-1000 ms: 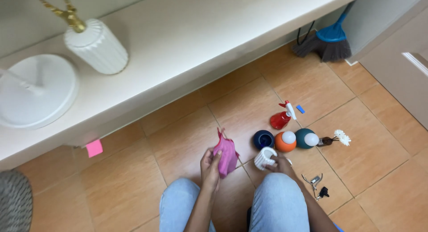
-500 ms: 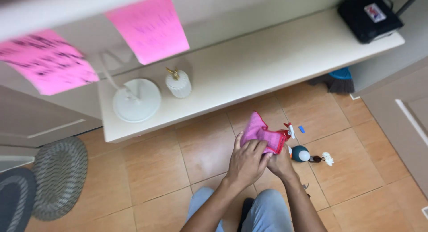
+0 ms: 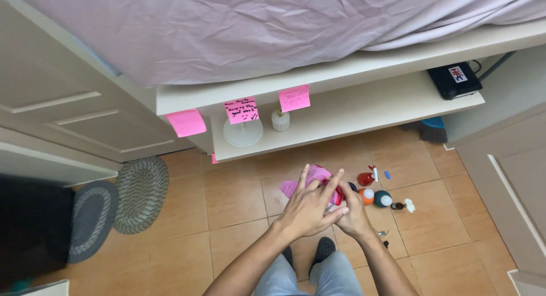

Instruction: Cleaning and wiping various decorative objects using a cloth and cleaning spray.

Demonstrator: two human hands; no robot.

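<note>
Mid-wipe: left hand [image 3: 310, 208] spread flat over the pink cloth [image 3: 304, 185], right hand [image 3: 350, 213] clasped around something under it, above the floor [image 3: 239, 199]. Next move needs steady grip; small bottles [image 3: 375, 196] sit just right.

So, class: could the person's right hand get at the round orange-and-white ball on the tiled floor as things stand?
Probably yes: the right hand is beside the orange-and-white ball with nothing between, though busy with the pink cloth.

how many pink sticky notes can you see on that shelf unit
3. One sticky note is on the unit's left corner, a second on the shelf edge above the round white dish, a third right of it. Others may be hidden.
</note>
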